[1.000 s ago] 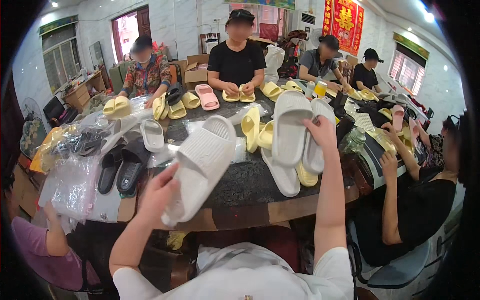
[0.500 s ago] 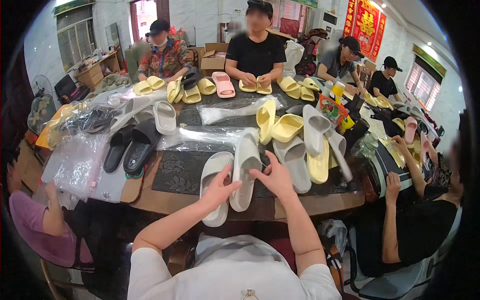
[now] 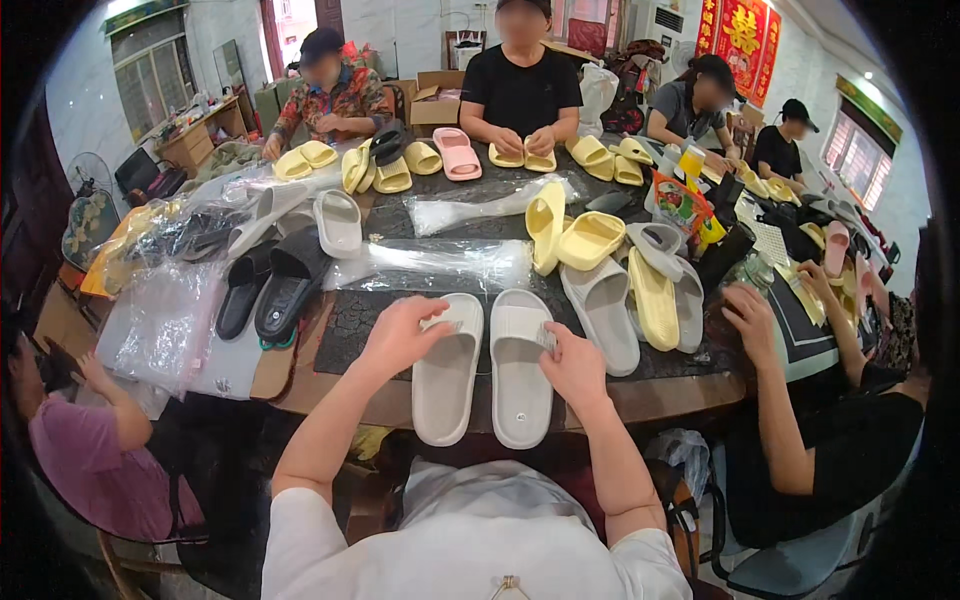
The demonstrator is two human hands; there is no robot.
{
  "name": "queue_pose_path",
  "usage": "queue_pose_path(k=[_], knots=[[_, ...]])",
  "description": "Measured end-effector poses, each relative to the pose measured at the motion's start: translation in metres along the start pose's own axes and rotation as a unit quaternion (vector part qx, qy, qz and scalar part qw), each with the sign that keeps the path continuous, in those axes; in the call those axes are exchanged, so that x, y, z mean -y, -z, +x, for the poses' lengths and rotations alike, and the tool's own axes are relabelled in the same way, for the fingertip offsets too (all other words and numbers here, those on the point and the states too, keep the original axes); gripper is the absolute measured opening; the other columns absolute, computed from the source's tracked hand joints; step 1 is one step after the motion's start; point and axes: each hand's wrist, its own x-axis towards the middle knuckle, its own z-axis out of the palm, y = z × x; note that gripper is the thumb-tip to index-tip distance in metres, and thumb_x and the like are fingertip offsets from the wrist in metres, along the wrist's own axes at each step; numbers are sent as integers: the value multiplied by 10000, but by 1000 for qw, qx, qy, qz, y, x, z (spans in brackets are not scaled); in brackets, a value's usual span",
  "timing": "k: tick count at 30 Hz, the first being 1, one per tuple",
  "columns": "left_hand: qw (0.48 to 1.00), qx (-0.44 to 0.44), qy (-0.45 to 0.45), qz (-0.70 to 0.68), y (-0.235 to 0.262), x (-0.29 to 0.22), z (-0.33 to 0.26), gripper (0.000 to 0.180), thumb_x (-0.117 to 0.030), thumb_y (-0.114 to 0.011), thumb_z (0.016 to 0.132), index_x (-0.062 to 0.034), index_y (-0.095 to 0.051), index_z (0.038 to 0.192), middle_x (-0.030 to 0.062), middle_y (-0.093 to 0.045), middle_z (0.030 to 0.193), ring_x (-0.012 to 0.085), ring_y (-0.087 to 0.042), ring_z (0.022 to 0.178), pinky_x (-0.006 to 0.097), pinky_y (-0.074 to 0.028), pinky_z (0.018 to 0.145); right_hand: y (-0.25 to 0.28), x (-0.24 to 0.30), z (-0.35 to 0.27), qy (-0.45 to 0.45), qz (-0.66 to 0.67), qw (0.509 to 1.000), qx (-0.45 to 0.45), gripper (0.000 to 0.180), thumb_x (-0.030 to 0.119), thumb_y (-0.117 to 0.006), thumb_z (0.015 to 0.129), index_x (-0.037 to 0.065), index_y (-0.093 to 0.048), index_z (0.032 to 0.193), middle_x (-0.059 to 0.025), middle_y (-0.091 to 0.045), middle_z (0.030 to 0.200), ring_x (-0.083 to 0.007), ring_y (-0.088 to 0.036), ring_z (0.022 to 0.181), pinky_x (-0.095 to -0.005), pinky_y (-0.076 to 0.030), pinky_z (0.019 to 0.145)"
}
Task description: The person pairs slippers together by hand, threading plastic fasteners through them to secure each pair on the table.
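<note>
Pale grey foam slide sandals (image 3: pixel 484 366) lie paired, soles down, at the dark surface's (image 3: pixel 690 385) near edge, left hand (image 3: pixel 400 337) and right hand (image 3: pixel 572 362) each pressing a strap, fingers curled; pairing step judged, lifting together next.

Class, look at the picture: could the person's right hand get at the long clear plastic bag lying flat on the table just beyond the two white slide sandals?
Probably yes. The right hand rests on the right white foam slide sandal, and the long clear plastic bag lies just beyond it on the dark table, with nothing lying between them.
</note>
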Motion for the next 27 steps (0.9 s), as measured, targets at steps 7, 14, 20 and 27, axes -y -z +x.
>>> queue_pose_path(k=[7,14,20,27], knots=[[977,20,-75,197,-48,18,81,266,-234,-624,771,-38,-689,938,177,-653,914,360,-567,953,421,-444,881,22,13,15,-15,35,993,110,479,257,-658,732,96,-587,1178,-83,-644,703,-269,-638,709,-395,-491,666],[959,180,-49,211,-72,28,111,200,-250,-614,751,-91,-722,805,156,-681,895,354,-609,907,412,-467,863,12,20,68,-3,105,994,26,408,288,-706,753,55,-646,1083,-27,-554,589,-146,-540,554,-306,-437,566],[985,-117,47,-121,-91,57,104,182,-204,-604,830,-43,-672,882,76,-665,765,182,-604,708,300,-474,681,-40,23,119,-35,226,972,-56,384,323,-675,765,45,-654,1028,-58,-586,629,-218,-579,602,-357,-457,599],[823,-136,194,-516,-78,67,96,127,-180,-601,874,-57,-625,852,-17,-565,686,88,-542,634,223,-437,573,-74,23,109,-1,188,980,67,405,352,-669,747,27,-668,990,-152,-684,847,-268,-665,805,-359,-502,744]])
